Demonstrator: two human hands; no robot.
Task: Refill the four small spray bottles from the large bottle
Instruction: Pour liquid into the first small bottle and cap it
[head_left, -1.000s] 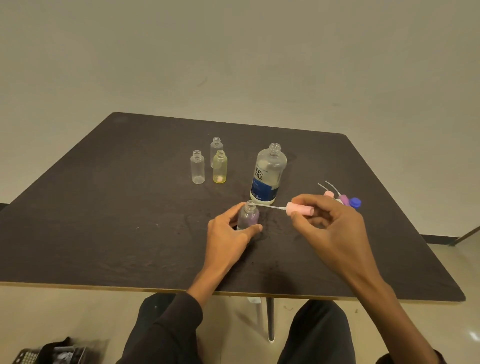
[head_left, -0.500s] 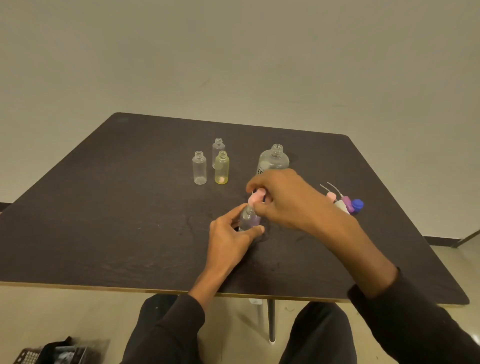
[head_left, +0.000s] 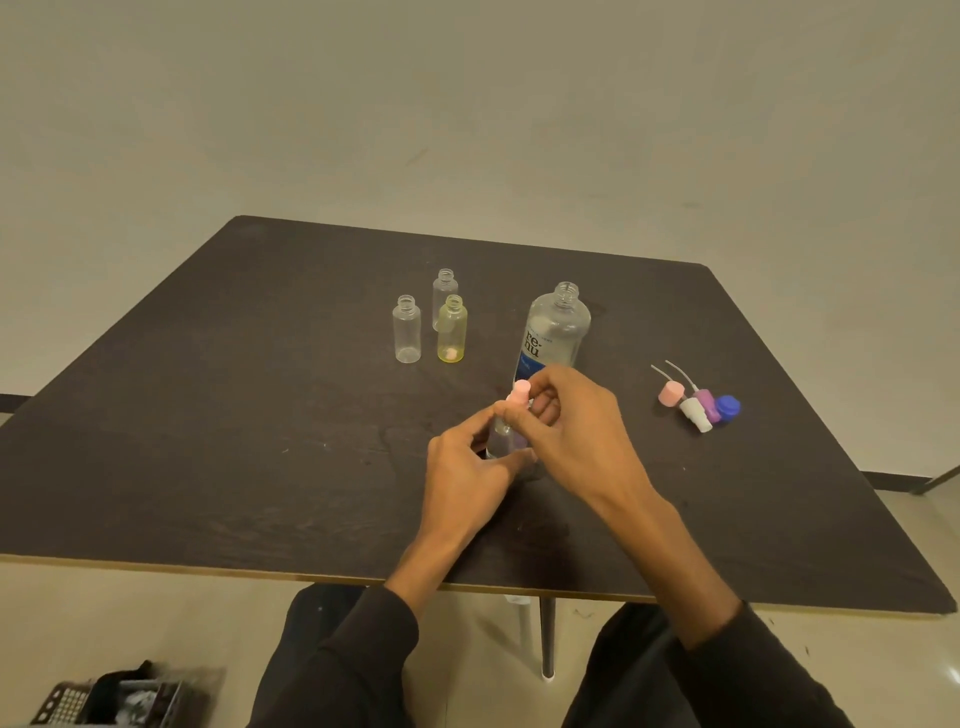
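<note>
Nearest on the dark worktop (head_left: 208, 467), the left hand (head_left: 467, 467) curls thumb and fingers round the body of a small spray bottle (head_left: 506, 441) that stands upright near the middle. The right hand (head_left: 566, 431) pinches a pink spray cap (head_left: 518, 397) at that bottle's neck, apparently seating or screwing it on; the fingers hide the thread, so whether it has caught cannot be told.

The likeliest slip is a crooked start: if the cap goes on tilted it could cross-thread or sit loose and leak later. A hard twist against a light grip could turn or tip the little bottle and spill what is in it.

To the right lie a pink cap (head_left: 671, 393), a white cap (head_left: 695, 413), a purple cap (head_left: 707, 402) and a blue cap (head_left: 727, 406), touching in a cluster; a sweeping right sleeve could scatter them.

Farther off, just behind the hands, the large bottle (head_left: 556, 332) stands uncapped, so a knock from the right knuckles would probably topple it. Far left of it stand three open small bottles: a clear bottle (head_left: 407, 332), a yellow bottle (head_left: 452, 332) and a rear bottle (head_left: 444, 293), close enough to fall together.
</note>
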